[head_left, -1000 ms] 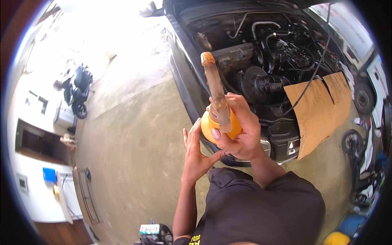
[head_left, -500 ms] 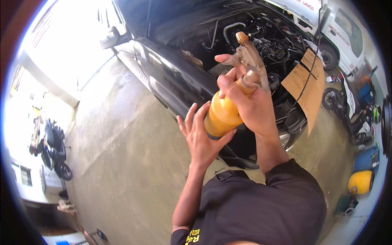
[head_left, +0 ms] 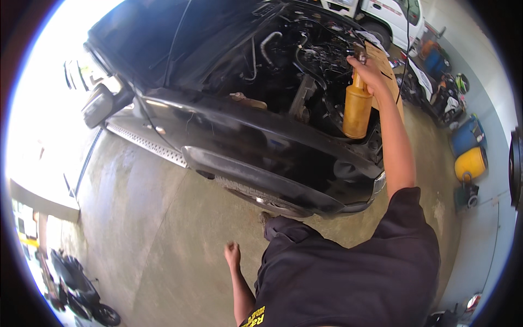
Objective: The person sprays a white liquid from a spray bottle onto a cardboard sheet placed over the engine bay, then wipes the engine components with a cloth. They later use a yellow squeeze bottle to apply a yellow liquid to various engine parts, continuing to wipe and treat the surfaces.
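Observation:
My right hand (head_left: pixel 371 77) is closed round the neck of a yellow-amber spray bottle (head_left: pixel 357 113), holding it nearly upright over the front side of an open engine bay (head_left: pixel 313 71). The bottle's trigger head is mostly hidden by my fingers and the dark parts behind. Low at my side hangs my left hand (head_left: pixel 232 254), fingers curled into a loose fist with nothing visible in them. It is apart from the black car (head_left: pixel 256 141), above the concrete floor.
The car's raised hood (head_left: pixel 147 43) stands at upper left, beside the side mirror (head_left: pixel 103 103). Cardboard (head_left: pixel 383 68) lies along the car's front. A blue drum (head_left: pixel 467 136) and a yellow drum (head_left: pixel 471 163) stand along the right wall. A motorbike (head_left: pixel 81 289) is parked at lower left.
My left hand has let go of the bottle's base and dropped to my side. My right hand has carried the bottle out over the engine bay, and my view has shifted closer to the car.

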Tool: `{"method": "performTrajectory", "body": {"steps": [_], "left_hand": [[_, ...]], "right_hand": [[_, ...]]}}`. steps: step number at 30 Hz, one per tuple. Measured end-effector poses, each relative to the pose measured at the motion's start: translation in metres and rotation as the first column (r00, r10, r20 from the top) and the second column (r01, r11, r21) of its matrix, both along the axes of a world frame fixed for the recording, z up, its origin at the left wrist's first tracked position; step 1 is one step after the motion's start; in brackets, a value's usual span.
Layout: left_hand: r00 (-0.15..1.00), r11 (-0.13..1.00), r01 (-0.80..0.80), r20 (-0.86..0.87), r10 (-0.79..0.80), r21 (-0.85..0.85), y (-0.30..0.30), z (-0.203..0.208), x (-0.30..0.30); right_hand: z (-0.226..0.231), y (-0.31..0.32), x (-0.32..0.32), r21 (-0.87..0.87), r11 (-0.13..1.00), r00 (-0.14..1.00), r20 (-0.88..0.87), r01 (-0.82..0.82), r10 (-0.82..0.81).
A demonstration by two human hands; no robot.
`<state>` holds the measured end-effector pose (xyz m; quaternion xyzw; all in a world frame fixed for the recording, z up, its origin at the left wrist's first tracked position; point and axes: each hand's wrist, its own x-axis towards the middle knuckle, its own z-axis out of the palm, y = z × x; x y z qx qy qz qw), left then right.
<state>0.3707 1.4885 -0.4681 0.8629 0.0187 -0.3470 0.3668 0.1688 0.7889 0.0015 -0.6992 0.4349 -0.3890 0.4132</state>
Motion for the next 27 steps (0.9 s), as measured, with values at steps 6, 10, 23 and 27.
{"method": "performTrajectory", "body": {"steps": [6, 10, 23, 27], "left_hand": [[0.781, 0.953, 0.265, -0.612, -0.124, 0.145, 0.075, -0.048, 0.029], [0.872, 0.988, 0.146, -0.478, -0.106, 0.047, 0.039, -0.044, 0.114], [0.713, 0.845, 0.53, -0.505, -0.487, -0.068, -0.044, -0.065, 0.325], [0.547, 0.56, 0.82, -0.449, -0.707, 0.117, -0.054, -0.05, 0.367]], "right_hand": [[-0.069, -0.078, 0.023, 0.034, 0.96, 0.912, -0.321, 0.279, -0.254], [-0.105, -0.1, 0.035, 0.187, 0.925, 0.89, -0.389, 0.33, -0.239], [-0.104, -0.077, 0.065, 0.138, 0.925, 0.815, -0.53, 0.354, -0.233], [-0.108, -0.071, 0.075, 0.146, 0.93, 0.841, -0.492, 0.337, -0.228]]}}
